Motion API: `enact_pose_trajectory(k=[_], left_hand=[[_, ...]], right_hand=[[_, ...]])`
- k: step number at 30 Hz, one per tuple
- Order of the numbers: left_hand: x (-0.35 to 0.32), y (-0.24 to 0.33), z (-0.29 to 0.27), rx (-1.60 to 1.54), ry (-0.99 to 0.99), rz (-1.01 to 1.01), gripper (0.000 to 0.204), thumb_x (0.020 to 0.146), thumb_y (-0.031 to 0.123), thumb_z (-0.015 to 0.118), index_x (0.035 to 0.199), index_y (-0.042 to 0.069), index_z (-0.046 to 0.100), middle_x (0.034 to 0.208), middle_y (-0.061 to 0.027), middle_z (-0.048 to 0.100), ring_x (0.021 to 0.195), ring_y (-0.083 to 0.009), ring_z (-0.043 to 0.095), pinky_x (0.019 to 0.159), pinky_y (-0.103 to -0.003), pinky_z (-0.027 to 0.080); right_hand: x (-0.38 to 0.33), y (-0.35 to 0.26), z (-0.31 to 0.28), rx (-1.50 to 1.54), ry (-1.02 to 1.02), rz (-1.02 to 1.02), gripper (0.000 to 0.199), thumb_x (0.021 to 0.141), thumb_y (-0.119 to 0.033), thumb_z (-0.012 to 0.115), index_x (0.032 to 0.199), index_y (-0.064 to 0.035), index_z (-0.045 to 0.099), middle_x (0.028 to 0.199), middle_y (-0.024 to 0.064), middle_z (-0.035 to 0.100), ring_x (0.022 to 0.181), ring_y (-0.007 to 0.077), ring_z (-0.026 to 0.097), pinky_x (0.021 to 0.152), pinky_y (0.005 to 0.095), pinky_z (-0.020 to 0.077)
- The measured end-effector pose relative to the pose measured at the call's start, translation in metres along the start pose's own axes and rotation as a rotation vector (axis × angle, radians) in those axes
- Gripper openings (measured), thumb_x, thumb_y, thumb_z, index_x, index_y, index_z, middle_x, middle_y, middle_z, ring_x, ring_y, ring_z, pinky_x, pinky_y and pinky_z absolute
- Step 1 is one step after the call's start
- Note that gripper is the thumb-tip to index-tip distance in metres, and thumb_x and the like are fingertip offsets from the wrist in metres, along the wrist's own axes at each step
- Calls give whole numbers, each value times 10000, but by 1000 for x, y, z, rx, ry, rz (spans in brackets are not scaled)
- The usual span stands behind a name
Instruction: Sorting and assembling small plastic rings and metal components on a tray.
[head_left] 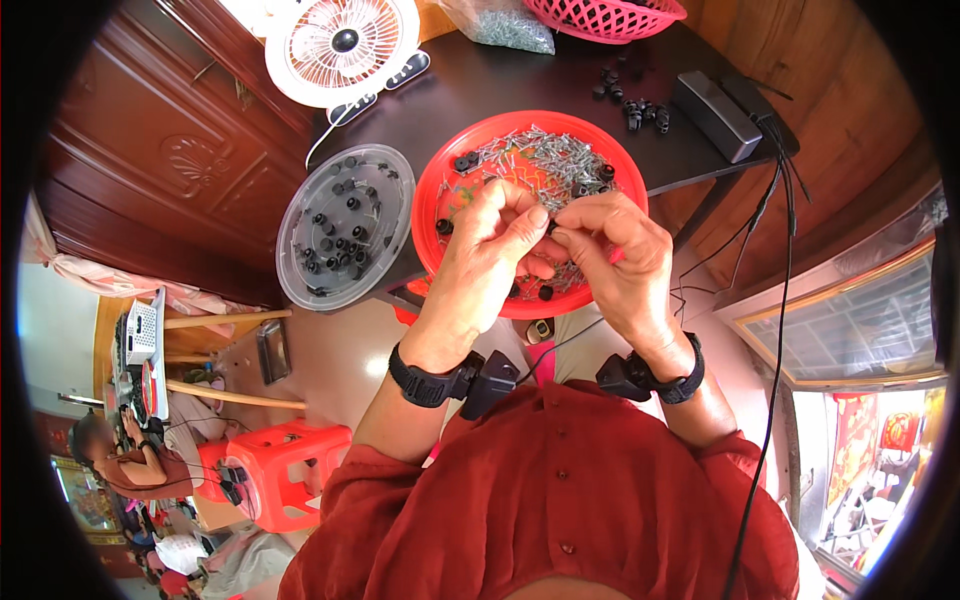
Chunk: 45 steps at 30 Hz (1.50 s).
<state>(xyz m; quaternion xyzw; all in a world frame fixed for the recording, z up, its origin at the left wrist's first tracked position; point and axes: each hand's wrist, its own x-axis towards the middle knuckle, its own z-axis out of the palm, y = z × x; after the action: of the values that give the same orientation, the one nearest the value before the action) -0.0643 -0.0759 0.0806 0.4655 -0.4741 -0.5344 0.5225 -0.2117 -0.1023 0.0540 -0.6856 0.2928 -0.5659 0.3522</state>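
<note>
My left hand (487, 262) and my right hand (618, 258) meet fingertip to fingertip over a red round plate (452, 170) heaped with several silver screws (540, 155) and small black rubber caps (465, 161). Both hands pinch a small part between them; it is mostly hidden by the fingers, with only a dark speck showing. Each wrist wears a black strap with a small black device. My red shirt fills the lower part of the view.
A clear plastic lid (345, 225) with several black caps lies left of the plate. A white fan (343, 45), a bag of screws (505, 25), a pink basket (605, 15), loose black caps (632, 100) and a black box (715, 115) with cables stand on the black table. A red stool (285, 470) stands below left.
</note>
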Motion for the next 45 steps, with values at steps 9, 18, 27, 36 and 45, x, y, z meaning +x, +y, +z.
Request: enact_pose_trajectory(k=[9,18,27,36,45], left_hand=[[3,-12,7,-116,22,44,130,908,145,531,882,22,500,731,-45,573,642,-87,564,546,-204,446],[0,-6,3,70,-95,75,55,901,82,523,909,28,519,810,-45,561,712,-112,563,633,-226,464],[-5,-7,6,86,-59,183,128,830,-8,597,947,13,552,834,-28,579,742,-80,558,672,-215,476],[-13,-12,14,203,-1,457,310,821,-47,585,1118,-3,510,994,-86,589,822,-94,547,747,-221,460],[-16,-9,2,-229,10,104,131,864,48,574,984,14,615,972,-98,631,822,-113,591,710,-239,498]], right_hand=[[-2,3,-12,-117,14,-104,126,749,30,640,872,0,644,821,79,611,766,192,600,658,285,491],[-4,1,-16,-39,-49,13,144,757,8,656,900,-6,657,814,58,598,759,155,567,663,271,464],[-10,-2,-13,287,64,182,51,794,1,626,841,2,608,801,52,586,713,136,563,651,263,467],[-18,-2,-14,51,28,32,54,789,-3,606,842,-4,598,782,86,586,681,163,575,606,269,464],[-21,-6,-2,-6,72,-8,79,763,7,626,833,-16,597,792,82,595,676,168,576,582,276,463]])
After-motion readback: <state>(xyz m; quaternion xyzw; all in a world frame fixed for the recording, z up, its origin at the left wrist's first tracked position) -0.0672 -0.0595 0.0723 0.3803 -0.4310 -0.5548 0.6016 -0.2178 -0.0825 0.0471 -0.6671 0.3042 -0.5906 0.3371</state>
